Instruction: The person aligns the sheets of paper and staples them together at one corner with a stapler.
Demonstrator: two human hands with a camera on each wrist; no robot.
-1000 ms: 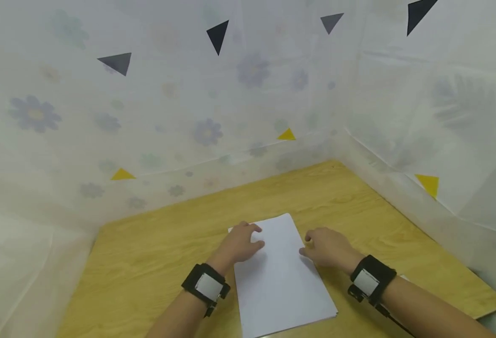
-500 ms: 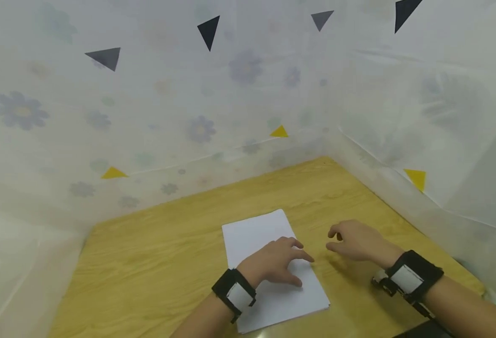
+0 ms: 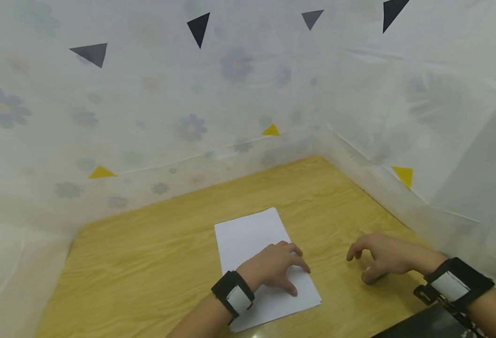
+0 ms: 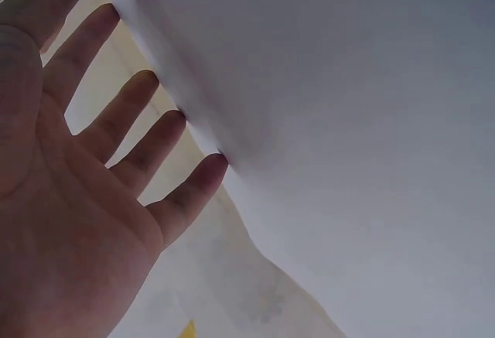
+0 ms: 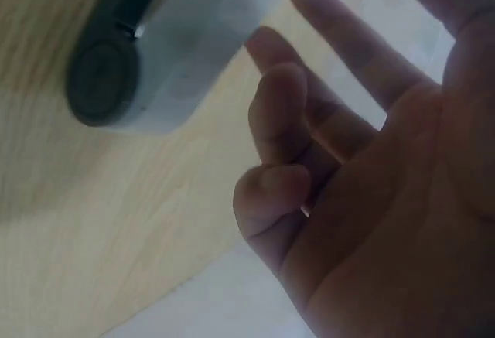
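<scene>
A white sheet of paper (image 3: 252,237) lies flat on the wooden table (image 3: 146,253). My left hand (image 3: 279,270) rests on the sheet's near right part, fingers straight and spread; in the left wrist view the fingertips (image 4: 209,169) touch the paper (image 4: 348,121). My right hand (image 3: 378,256) hovers low over bare wood to the right of the sheet, fingers loosely curled and holding nothing. In the right wrist view a blurred grey object with a dark round end (image 5: 147,52) lies on the wood just beyond the right hand (image 5: 348,160).
Translucent white sheeting with faint flowers and black and yellow triangles (image 3: 197,28) walls the table at the back and right. A black item (image 3: 421,324) shows at the bottom right edge. Bare wood extends left of the paper.
The left hand has slid from the sheet's far left corner back to its near right part. The right hand has left the paper's right edge and moved right and nearer.
</scene>
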